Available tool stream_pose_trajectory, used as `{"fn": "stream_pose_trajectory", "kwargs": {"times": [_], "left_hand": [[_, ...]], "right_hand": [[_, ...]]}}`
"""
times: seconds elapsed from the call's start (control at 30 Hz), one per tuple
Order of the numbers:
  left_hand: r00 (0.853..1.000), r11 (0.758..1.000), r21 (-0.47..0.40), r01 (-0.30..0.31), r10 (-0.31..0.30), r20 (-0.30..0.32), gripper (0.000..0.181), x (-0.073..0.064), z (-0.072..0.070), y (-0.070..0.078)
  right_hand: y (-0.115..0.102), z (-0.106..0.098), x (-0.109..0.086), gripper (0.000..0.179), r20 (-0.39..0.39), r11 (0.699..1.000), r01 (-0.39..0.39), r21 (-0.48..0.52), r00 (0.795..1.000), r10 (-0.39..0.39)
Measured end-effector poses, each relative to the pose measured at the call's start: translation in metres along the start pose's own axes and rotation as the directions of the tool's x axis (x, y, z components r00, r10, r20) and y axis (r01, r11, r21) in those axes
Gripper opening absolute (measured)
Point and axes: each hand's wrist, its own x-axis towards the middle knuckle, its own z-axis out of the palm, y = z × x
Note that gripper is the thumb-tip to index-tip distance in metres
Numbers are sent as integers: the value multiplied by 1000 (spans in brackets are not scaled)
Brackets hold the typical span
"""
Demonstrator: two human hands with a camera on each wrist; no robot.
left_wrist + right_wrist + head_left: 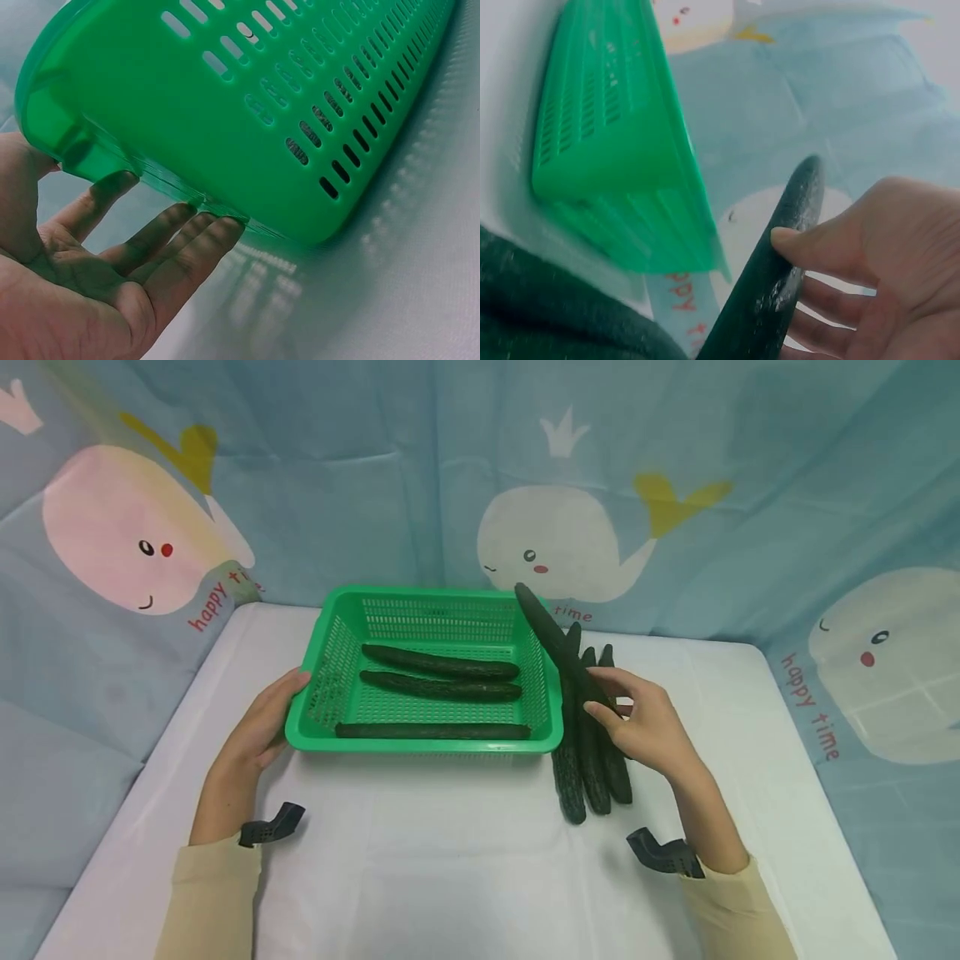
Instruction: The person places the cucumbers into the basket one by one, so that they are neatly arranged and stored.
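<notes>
A green plastic basket (420, 746) with slotted walls sits on the table, three dark green cucumbers (442, 687) lying crosswise inside it. At the basket's left end, my left hand (262, 718) holds it, thumb at the rim and fingertips against the outer wall in the left wrist view. My right hand (637, 714) pinches another cucumber (769, 292) between thumb and fingers. That cucumber slants up and left, its far end over the basket's right rim in the head view. Beneath it, three more cucumbers (570, 777) lie side by side on the table, partly covered.
A white cloth covers the table (450, 877). Behind and at the sides hangs a blue curtain (375, 485) printed with whales. Each wrist carries a dark camera mount (663, 853) over a beige sleeve (738, 910).
</notes>
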Motion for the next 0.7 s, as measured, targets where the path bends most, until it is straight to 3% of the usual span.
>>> {"fn": "stream_pose_trajectory", "kwargs": {"times": [0.2,0.43,0.7], "left_hand": [[1000,999,-31,16,-16,0,78,-1,0,2],[1000,999,-43,5,-5,-16,77,0,-1,5],[1000,1000,-23,12,-12,2,77,0,-1,3]], "right_hand": [[-24,8,12,46,4,993,79,-83,997,-79],[-57,14,29,45,11,964,190,-185,981,-191],[-73,24,38,43,58,941,258,-218,966,-252]]}}
